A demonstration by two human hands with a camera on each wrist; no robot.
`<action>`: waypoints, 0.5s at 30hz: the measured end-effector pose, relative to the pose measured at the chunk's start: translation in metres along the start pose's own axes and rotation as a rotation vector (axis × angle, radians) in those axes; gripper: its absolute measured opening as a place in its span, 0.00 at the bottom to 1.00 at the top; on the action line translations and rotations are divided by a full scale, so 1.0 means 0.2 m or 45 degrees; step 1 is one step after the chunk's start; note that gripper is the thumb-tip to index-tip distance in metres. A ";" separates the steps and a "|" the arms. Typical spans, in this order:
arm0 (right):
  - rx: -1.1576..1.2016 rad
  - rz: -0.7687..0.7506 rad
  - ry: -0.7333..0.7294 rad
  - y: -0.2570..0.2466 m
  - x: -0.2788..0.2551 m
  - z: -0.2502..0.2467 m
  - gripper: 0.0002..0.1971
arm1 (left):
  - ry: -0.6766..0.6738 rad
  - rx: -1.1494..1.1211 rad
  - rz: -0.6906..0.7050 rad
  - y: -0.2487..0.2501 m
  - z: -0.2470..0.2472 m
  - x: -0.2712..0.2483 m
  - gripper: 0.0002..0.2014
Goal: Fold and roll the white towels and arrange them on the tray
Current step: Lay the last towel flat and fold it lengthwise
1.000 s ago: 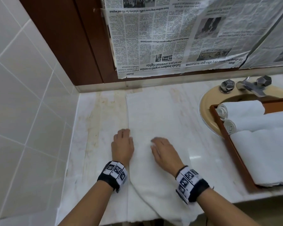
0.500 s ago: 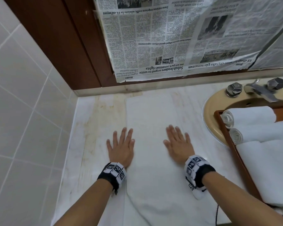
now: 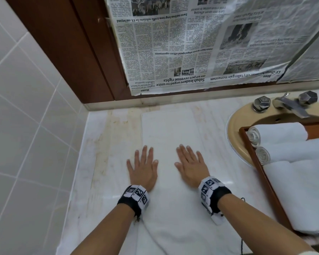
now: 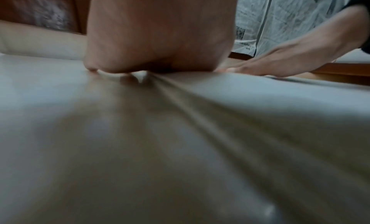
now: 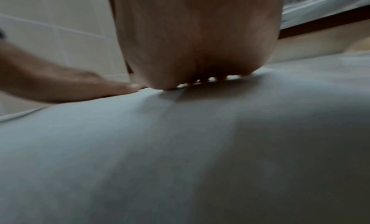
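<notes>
A white towel lies spread flat along the marble counter, its near end draping over the counter's front edge. Both hands press palm-down on it with fingers straight and slightly spread: the left hand sits on the towel's 9 o'clock edge, the right hand just beside it toward 3 o'clock, the two apart. In the left wrist view creases fan out from under the palm. At 3 o'clock a wooden tray rests over the sink, holding two rolled towels side by side and a flat folded towel nearer. Newspaper hangs at 12 o'clock.
</notes>
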State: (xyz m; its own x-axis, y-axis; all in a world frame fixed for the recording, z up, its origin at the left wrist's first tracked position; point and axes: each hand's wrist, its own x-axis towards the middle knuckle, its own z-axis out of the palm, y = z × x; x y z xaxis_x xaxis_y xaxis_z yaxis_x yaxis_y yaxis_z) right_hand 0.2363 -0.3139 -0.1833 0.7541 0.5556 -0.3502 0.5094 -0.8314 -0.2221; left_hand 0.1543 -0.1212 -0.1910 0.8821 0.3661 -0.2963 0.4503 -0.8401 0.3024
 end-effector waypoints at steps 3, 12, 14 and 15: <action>0.082 0.134 0.002 0.14 -0.06 -0.03 0.30 | -0.001 0.004 -0.055 -0.11 -0.03 -0.04 0.28; 0.082 -0.023 0.072 0.07 -0.20 0.02 0.40 | 0.000 0.000 0.087 -0.04 -0.01 -0.16 0.27; 0.035 -0.027 0.042 0.07 -0.18 0.05 0.43 | -0.035 0.032 0.076 0.01 0.02 -0.16 0.28; 0.003 -0.021 0.033 0.08 -0.17 0.06 0.45 | -0.044 0.034 0.061 0.02 0.02 -0.15 0.28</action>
State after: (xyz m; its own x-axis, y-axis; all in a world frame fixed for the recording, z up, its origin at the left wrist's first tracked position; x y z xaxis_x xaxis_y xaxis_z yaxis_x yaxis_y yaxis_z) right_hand 0.2135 -0.3453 -0.1861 0.7560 0.5694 -0.3229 0.5211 -0.8221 -0.2295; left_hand 0.1289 -0.1367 -0.1856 0.8971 0.3117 -0.3130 0.4034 -0.8669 0.2929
